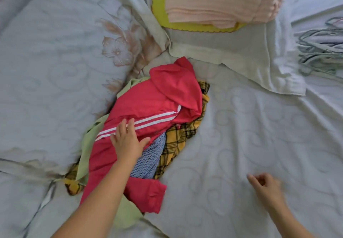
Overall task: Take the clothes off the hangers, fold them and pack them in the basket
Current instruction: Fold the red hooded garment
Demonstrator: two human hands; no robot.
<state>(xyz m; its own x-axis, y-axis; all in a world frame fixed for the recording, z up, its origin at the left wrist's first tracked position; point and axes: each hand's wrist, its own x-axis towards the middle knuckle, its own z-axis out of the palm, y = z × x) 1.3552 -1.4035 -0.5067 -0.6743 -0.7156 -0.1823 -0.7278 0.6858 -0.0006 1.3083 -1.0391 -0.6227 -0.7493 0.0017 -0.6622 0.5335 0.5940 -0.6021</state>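
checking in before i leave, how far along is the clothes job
Done: hangers lie bare in a pile at right; folded pink cloth sits in the yellow-green basket. In hand: left hand presses the red jacket. Left: the unfolded pile, including yellow plaid garment.

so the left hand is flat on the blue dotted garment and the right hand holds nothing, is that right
Not quite. The head view shows the left hand flat on the red jacket with white stripes, not on the blue dotted garment, which lies partly under the jacket beside the hand. The rest stands: the right hand holds nothing, its fingers loosely curled above the pale bedsheet.
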